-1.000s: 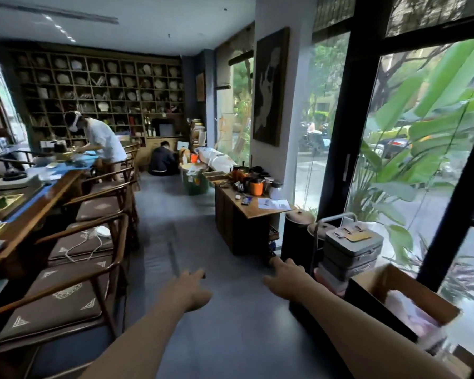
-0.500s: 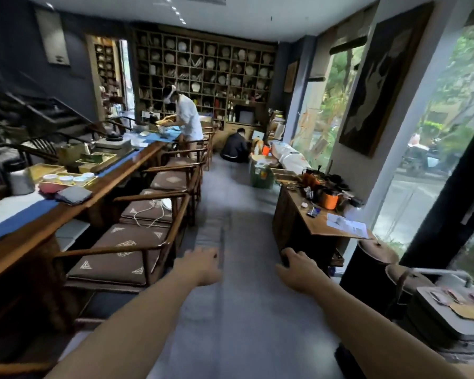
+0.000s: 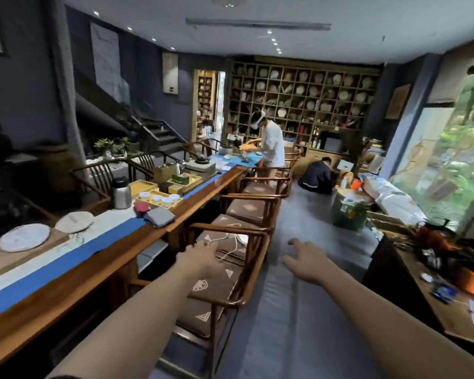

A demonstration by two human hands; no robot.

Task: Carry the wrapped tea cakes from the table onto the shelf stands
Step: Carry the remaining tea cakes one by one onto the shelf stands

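Two round, pale wrapped tea cakes lie on the long wooden table (image 3: 99, 258) at the left: a larger tea cake (image 3: 24, 237) and a second tea cake (image 3: 74, 221) behind it. My left hand (image 3: 200, 258) hangs empty over a chair seat, fingers loosely apart, well right of the cakes. My right hand (image 3: 305, 258) is open above the grey floor, holding nothing. The big grid shelf (image 3: 301, 97) with many cakes on stands fills the far wall.
A row of wooden chairs (image 3: 241, 242) lines the table's right side. A thermos (image 3: 120, 193), cup tray (image 3: 159, 199) and folded cloths (image 3: 159, 216) sit on the table. Two people (image 3: 271, 143) work at the far end. A cluttered side table (image 3: 449, 291) stands at right; green box (image 3: 349, 212) on the floor.
The view has swung left from the window side to the long table, bringing the tea cakes into sight. Both hands stay empty and stretched forward.
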